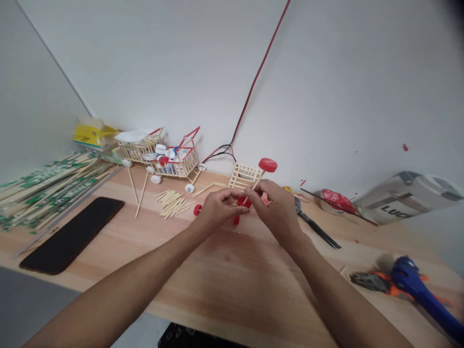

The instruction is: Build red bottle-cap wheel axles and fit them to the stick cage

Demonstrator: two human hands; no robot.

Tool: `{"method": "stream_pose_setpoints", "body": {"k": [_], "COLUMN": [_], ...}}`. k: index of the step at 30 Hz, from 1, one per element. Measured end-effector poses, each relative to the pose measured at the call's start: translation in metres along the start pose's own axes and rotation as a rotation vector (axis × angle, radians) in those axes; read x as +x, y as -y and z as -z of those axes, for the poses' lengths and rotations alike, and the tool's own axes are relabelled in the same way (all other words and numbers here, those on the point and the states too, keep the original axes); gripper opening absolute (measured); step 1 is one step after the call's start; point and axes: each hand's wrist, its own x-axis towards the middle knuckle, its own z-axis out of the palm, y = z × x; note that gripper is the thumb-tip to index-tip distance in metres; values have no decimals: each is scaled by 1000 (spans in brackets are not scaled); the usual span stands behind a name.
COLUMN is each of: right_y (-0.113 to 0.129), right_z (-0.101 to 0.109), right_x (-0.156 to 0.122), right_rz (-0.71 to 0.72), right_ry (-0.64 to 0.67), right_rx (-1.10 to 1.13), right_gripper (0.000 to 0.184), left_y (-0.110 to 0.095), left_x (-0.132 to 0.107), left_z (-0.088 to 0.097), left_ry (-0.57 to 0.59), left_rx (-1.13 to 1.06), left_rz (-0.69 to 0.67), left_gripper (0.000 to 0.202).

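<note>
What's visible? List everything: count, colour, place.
Wrapped chopsticks: many, green-printed, left
Package: one, yellow, left
Smartphone: one, black, left
Miniature shopping carts: two, pale, red handles, back left
Packet: one, white, on leftmost cart
Bottle caps: many, mostly white, in other cart
Short sticks: many, pale, left
Stick lattice: one, pale, back
Red-capped stick: one, pale, centre
Red pieces: several, red, centre
Cable: one, red-black, along wall
Tub: one, red-white, right
Bag: one, grey, right
Narrow tool: one, black, right
Pliers: one, black-orange, right
Blurred tool: one, blue, right edge
Patterned item: one, black-white, bottom
Table: one, light wood, below
Left hand: one, centre
Right hand: one, centre
</note>
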Motion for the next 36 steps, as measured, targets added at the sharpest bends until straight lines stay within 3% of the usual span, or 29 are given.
{"method": "stream_pose_setpoints", "body": {"k": [27,32,36], "right_y": [0,3,2], "right_z": [0,6,12], "right_x": [-1,0,-4], "right_rz": [-14,-26,-53], "right_ry": [45,65,75], "right_rx": [9,35,66], "right_gripper": [27,25,23], "left_y": [4,2,-1], "left_x": [-2,-4,-7], "left_z": [-3,-3,-5], "left_ry": [16,14,46], "left_rx": [21,83,70], "left_rz": [-35,-131,-109], "left_gripper": [27,26,30]}}
